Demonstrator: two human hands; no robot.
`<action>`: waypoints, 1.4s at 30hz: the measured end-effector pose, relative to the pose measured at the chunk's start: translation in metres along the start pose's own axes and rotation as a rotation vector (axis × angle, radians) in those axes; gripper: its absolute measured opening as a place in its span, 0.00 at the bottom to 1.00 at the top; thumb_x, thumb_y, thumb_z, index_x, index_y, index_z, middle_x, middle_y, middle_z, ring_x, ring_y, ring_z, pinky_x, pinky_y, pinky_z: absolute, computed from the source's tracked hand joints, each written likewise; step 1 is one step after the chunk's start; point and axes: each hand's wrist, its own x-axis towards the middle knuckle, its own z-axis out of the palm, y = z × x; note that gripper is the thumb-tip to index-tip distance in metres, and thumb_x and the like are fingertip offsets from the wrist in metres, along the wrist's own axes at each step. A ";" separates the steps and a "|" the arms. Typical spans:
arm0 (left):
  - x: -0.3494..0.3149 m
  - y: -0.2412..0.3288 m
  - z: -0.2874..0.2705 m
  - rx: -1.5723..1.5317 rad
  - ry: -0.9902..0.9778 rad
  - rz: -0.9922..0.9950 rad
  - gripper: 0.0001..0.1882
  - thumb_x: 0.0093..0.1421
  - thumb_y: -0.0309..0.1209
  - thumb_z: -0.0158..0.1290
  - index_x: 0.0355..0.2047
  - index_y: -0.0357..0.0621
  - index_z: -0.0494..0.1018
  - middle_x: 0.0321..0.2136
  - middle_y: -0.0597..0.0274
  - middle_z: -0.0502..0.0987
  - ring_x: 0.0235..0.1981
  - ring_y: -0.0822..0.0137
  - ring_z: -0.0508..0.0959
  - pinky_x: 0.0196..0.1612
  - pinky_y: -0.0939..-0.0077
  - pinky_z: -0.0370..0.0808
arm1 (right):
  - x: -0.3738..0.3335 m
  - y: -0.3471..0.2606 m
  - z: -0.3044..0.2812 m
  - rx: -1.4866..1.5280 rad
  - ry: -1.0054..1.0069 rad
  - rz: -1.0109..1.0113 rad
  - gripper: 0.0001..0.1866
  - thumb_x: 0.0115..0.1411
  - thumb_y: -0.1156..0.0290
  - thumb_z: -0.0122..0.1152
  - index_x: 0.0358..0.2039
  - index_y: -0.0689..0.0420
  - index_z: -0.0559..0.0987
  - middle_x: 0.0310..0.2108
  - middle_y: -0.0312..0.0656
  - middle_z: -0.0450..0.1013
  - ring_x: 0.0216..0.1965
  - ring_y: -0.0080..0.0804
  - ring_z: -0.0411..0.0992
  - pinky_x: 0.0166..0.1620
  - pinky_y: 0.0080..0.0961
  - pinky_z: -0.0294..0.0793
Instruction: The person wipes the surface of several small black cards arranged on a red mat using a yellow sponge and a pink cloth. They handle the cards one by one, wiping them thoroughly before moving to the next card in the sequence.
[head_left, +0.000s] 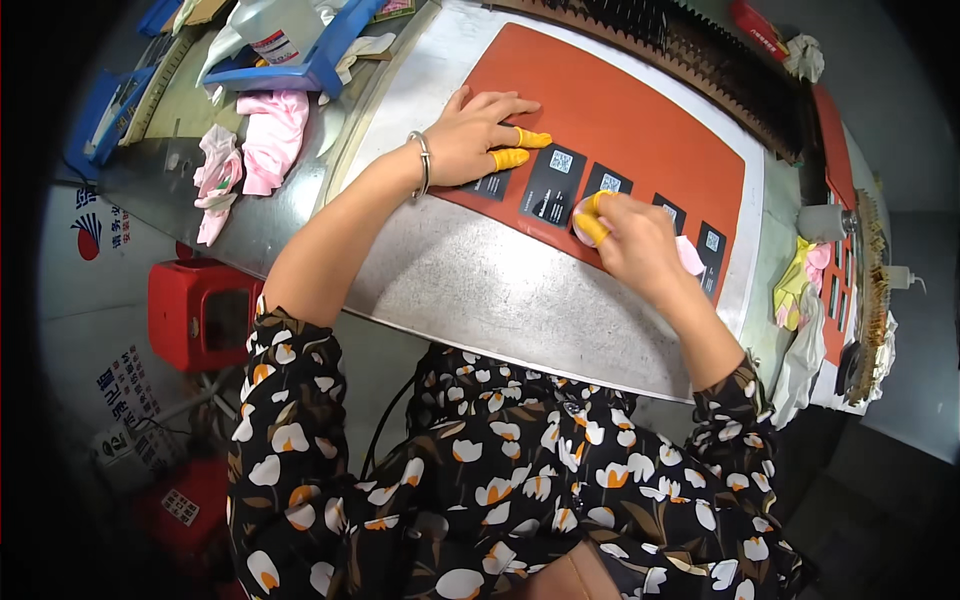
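Note:
My left hand [468, 143] lies flat with its fingers spread on an orange-red mat [610, 105], thumb and forefinger in yellow finger cots. Partly under it is a black card with small print [491, 186]. Beside those fingertips another black card [545, 200] with a square code lies on the mat. Farther right, my right hand [640, 238], also with yellow finger cots, is closed on a pale pink cloth [688, 256] and presses down over a third card [606, 180], hiding its lower part. Two more black cards, one of them this card [711, 245], lie to the right, partly covered.
The mat sits on a metal plate [480, 290]. A dark toothed rack [690, 60] runs along the far edge. At left are pink cloths [272, 140] and a blue tray [285, 78] with a bottle. Yellow and white cloths [793, 285] lie right. A red stool [205, 315] stands lower left.

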 end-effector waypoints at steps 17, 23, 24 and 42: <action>-0.001 0.000 -0.001 -0.036 -0.005 -0.023 0.17 0.59 0.41 0.46 0.50 0.65 0.70 0.59 0.66 0.58 0.61 0.60 0.53 0.62 0.49 0.37 | 0.046 0.009 0.028 -0.055 0.024 -0.013 0.06 0.48 0.71 0.57 0.21 0.60 0.72 0.17 0.47 0.70 0.23 0.47 0.72 0.25 0.41 0.68; 0.002 -0.008 0.006 -0.099 0.012 0.004 0.17 0.59 0.45 0.45 0.48 0.64 0.72 0.58 0.67 0.60 0.62 0.62 0.53 0.61 0.44 0.36 | 0.019 -0.032 0.033 -0.044 -0.189 -0.151 0.03 0.45 0.75 0.54 0.21 0.60 0.70 0.21 0.47 0.71 0.24 0.48 0.71 0.26 0.41 0.70; 0.002 -0.010 0.000 -0.169 0.011 -0.002 0.17 0.60 0.43 0.45 0.48 0.60 0.71 0.57 0.65 0.62 0.60 0.61 0.55 0.61 0.50 0.41 | 0.008 -0.034 0.028 0.010 -0.207 -0.152 0.04 0.47 0.74 0.54 0.22 0.60 0.71 0.21 0.47 0.71 0.24 0.47 0.71 0.27 0.40 0.70; -0.040 -0.038 -0.014 -0.122 0.172 -0.071 0.21 0.58 0.36 0.49 0.53 0.58 0.66 0.55 0.52 0.61 0.54 0.51 0.61 0.57 0.62 0.56 | 0.028 -0.019 0.014 0.108 -0.126 0.102 0.06 0.55 0.71 0.56 0.29 0.60 0.73 0.26 0.48 0.73 0.28 0.46 0.73 0.30 0.33 0.71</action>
